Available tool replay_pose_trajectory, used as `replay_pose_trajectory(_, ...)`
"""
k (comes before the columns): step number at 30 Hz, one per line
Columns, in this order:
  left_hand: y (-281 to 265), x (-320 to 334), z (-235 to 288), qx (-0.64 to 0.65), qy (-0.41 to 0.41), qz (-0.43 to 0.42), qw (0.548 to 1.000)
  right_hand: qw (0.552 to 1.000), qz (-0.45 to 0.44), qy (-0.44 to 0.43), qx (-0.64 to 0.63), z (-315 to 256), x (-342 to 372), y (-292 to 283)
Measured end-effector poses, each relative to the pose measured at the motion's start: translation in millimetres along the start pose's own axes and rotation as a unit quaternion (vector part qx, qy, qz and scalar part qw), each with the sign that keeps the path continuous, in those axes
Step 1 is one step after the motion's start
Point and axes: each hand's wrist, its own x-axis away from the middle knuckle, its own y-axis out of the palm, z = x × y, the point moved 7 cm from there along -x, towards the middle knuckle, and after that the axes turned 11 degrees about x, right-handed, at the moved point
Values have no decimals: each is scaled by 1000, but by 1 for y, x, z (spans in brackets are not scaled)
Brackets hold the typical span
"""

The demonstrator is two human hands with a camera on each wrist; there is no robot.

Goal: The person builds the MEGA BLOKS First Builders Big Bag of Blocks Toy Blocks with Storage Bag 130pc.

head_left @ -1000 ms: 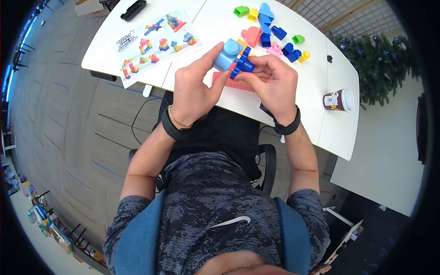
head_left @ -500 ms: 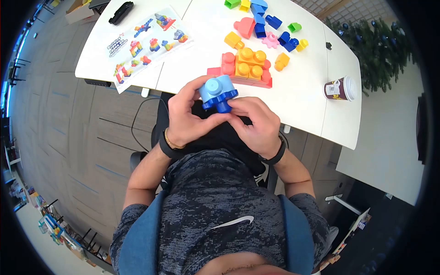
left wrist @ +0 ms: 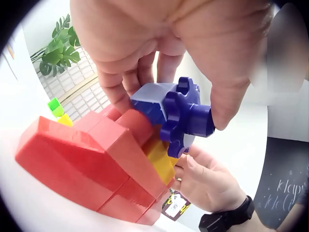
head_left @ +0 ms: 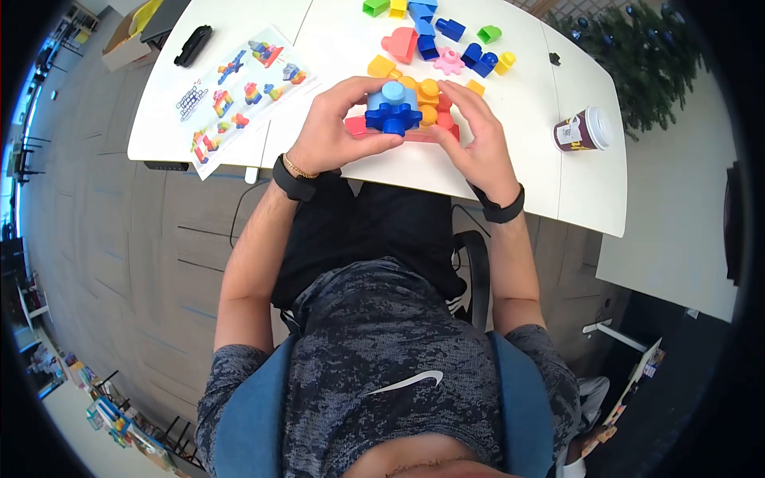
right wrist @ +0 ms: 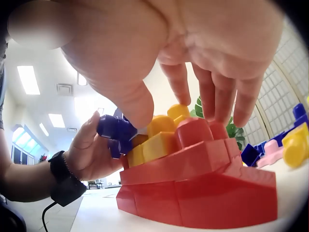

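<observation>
In the head view, my left hand [head_left: 327, 131] pinches a light blue block [head_left: 393, 92] with a dark blue gear [head_left: 393, 118] on its near side. The left wrist view has the thumb at the gear's hub and the fingers at the block's far side. This piece sits right at the left end of the yellow blocks [head_left: 429, 89] on a red brick base [right wrist: 193, 198]. My right hand [head_left: 488, 151] arches over the base's right end, fingers fairly straight at the red studs [right wrist: 194, 131], thumb by the yellow blocks.
Loose blocks lie beyond the build, among them a red block [head_left: 398, 45], a pink gear [head_left: 449, 60] and a green block [head_left: 489, 34]. A picture leaflet [head_left: 239, 99] and a black case-like object [head_left: 193, 45] lie left. A lidded cup [head_left: 575, 132] stands right.
Both hands first drew the light blue block and gear back toward the body, then moved forward to the build. My right hand has let go of the gear and moved to the build's right end.
</observation>
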Motion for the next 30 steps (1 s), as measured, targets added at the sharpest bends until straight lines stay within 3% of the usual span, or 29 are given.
replay_pose_trajectory(6, 2, -1, 15, -141, 96, 11, 985, 999, -2, 33, -21, 6, 4, 9)
replay_pose_trajectory(9, 2, 0, 11, -170, 91, 10, 981, 1000, 15, 22, -12, 9, 3, 9)
replay_pose_trajectory(25, 2, -5, 17, -220, 77, -33, 972, 1000, 17, 11, 14, 7, 3, 9)
replay_pose_trajectory(30, -1, -5, 10, -120, 58, -8, 991, 999, 19, 14, 24, 7, 4, 9)
